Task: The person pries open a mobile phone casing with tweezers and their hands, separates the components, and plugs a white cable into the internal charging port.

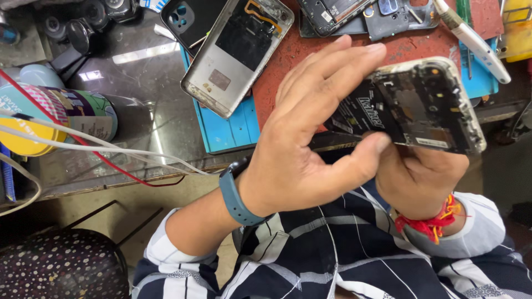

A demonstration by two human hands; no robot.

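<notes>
Opened phone point(421, 105) — back cover off, pale frame scuffed at the edges, dark battery and circuit parts exposed; held tilted above the counter's point(127, 83) front edge, over the person's lap. Right hand point(421, 177) cups it from below, fingers closed around its lower side. Left hand point(310, 133) — blue wristband — pinches the phone's near end, thumb under, fingers flat on top. On the counter: silver back shell point(235, 55) resting on a blue mat point(233, 130), white cables point(111, 147), a printed can point(61, 113).
</notes>
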